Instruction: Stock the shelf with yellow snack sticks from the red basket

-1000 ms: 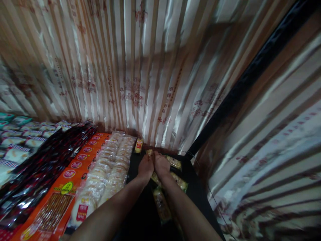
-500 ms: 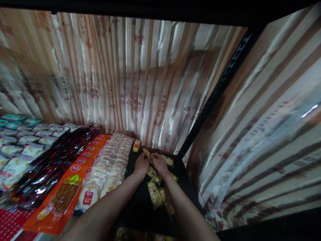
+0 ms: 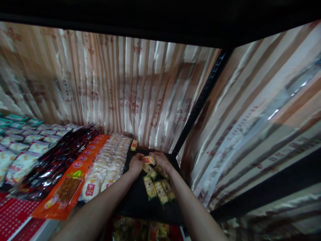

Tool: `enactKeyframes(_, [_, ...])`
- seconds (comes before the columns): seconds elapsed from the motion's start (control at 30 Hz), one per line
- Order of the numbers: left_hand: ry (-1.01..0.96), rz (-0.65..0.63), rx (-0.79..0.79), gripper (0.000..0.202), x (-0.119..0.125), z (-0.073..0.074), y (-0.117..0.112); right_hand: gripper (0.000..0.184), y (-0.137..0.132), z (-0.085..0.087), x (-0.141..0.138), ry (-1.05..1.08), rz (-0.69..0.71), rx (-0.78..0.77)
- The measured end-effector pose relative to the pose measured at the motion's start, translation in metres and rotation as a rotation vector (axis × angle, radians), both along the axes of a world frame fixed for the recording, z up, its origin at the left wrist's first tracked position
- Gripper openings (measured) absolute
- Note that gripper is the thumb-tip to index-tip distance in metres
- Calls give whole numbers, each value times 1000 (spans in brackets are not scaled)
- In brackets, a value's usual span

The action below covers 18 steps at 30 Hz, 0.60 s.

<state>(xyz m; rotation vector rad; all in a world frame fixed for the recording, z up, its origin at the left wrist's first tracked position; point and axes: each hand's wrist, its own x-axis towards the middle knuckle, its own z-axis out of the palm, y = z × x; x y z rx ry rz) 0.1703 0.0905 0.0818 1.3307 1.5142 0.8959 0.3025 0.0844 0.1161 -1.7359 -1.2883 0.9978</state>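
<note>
Between my two hands, near the back of a black shelf board [image 3: 132, 201], is a small yellow snack packet [image 3: 148, 160] with a red and white label. My left hand [image 3: 136, 163] pinches its left end. My right hand [image 3: 162, 160] has its fingers around the right end. Right below my hands lie more yellow wrapped snacks [image 3: 149, 171], with several others [image 3: 160, 192] side by side closer to me. One yellow packet [image 3: 134, 145] stands alone against the back, left of my hands.
Left of the board lie rows of clear-wrapped white crackers [image 3: 114, 157], an orange stick-snack packet [image 3: 66, 187], dark shiny packets [image 3: 55, 157] and white snack bags [image 3: 22, 164]. A black post [image 3: 200, 103] rises at the right corner. More packets sit in a container [image 3: 137, 231] below.
The packet in my hands has turned so its red label shows. The snacks in front now lie more evenly side by side. My view has shifted slightly.
</note>
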Motion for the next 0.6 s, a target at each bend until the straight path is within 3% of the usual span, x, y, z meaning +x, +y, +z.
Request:
enactKeyframes(0.1, [-51,68,-39,15,1,-4,3,23,0,-4,-4,155,-28,35])
enactKeyframes(0.27, [-169,185,-135,13,7,-11,11,29,10,-30,-12,343,-140,82])
enactKeyframes(0.4, [-269,233,-194,13,16,-15,21,23,21,-52,-17,275,-149,82])
enactKeyframes(0.6, [-311,238,-218,20,23,-26,46,24,51,-79,-14,-33,-83,112])
